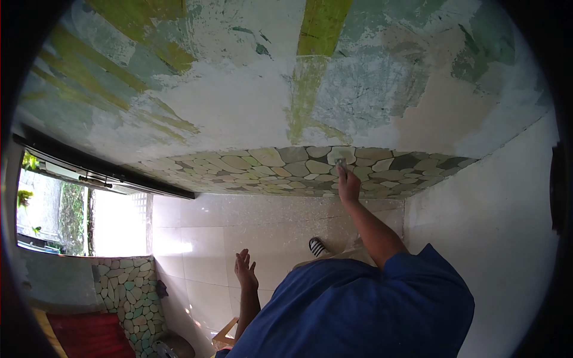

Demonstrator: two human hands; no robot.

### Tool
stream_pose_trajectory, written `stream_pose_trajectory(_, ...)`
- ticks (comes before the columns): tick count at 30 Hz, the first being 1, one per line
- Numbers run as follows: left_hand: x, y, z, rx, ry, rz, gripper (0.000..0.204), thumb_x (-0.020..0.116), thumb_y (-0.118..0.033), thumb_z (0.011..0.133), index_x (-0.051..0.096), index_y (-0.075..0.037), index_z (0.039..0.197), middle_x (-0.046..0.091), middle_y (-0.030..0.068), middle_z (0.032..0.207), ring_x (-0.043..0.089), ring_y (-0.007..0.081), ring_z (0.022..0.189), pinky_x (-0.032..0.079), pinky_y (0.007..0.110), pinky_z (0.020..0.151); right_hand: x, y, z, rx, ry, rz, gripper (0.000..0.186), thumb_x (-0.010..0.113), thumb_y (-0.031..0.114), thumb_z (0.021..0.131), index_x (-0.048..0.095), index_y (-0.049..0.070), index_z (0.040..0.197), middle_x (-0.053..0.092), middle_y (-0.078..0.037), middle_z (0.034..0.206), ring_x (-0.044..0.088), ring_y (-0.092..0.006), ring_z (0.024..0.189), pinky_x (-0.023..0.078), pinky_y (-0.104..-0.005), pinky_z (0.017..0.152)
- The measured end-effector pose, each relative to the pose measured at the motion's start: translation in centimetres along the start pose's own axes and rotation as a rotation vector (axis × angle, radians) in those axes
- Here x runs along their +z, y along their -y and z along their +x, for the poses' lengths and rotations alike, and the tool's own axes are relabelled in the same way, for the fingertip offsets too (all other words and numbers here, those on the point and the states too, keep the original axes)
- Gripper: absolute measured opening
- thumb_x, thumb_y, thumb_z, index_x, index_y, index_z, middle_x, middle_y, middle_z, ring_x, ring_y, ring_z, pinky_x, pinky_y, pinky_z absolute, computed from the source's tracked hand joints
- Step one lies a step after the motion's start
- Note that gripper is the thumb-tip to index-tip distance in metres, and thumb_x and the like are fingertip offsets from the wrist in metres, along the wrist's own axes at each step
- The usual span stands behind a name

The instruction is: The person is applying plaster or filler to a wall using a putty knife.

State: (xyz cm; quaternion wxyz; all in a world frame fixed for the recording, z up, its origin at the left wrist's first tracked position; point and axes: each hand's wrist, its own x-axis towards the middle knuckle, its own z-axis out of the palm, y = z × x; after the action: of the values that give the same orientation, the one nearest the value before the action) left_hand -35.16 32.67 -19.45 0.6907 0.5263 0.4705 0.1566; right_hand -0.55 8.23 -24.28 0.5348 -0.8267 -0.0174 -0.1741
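Observation:
My right hand (pixel 349 186) reaches out to the wall with its fingers closed around a small scraper-like tool (pixel 341 163). The tool's far end meets the upper part of the stone-tile band (pixel 292 170), at a pale stone; its exact shape is hard to make out. My left hand (pixel 245 269) hangs low over the floor, fingers apart and holding nothing. Above the stones, the wall (pixel 239 101) is patchy, with white filler, worn green paint and yellow-green stripes.
Glossy pale tiles cover the floor (pixel 203 238), with white specks near the wall. A white side wall (pixel 477 227) stands at right. At left are a bright doorway (pixel 116 221), a dark frame (pixel 107 167), a red cloth (pixel 89 334) and a wooden stool-like piece (pixel 225 334).

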Motion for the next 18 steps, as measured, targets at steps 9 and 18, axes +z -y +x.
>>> stream_pose_trajectory(9, -0.3, -0.7, 0.1, 0.003, 0.005, 0.01, 0.065, 0.039, -0.056, 0.092, 0.04, -0.006, 0.133, 0.041, 0.0105, 0.139, 0.028, 0.0302, 0.134, 0.027, 0.05, 0.103, 2.8, 6.5, 4.8, 0.006, 0.111, 0.109, 0.042, 0.057, 0.038, 0.089, 0.06, -0.001, 0.074, 0.055, -0.021, 0.06, 0.057, -0.0391, 0.06, 0.041, -0.0439, 0.052)
stream_pose_trajectory(18, -0.9, -0.1, 0.0, -0.013, -0.084, -0.048, 0.058, 0.042, -0.053, 0.093, 0.046, -0.007, 0.129, 0.045, 0.0109, 0.136, 0.032, 0.0296, 0.133, 0.03, 0.049, 0.101, 3.2, 1.3, 1.7, 0.092, 0.042, -0.029, 0.042, 0.056, 0.035, 0.091, 0.06, -0.001, 0.07, 0.053, -0.014, 0.053, 0.056, -0.0252, 0.05, 0.041, -0.0372, 0.05)
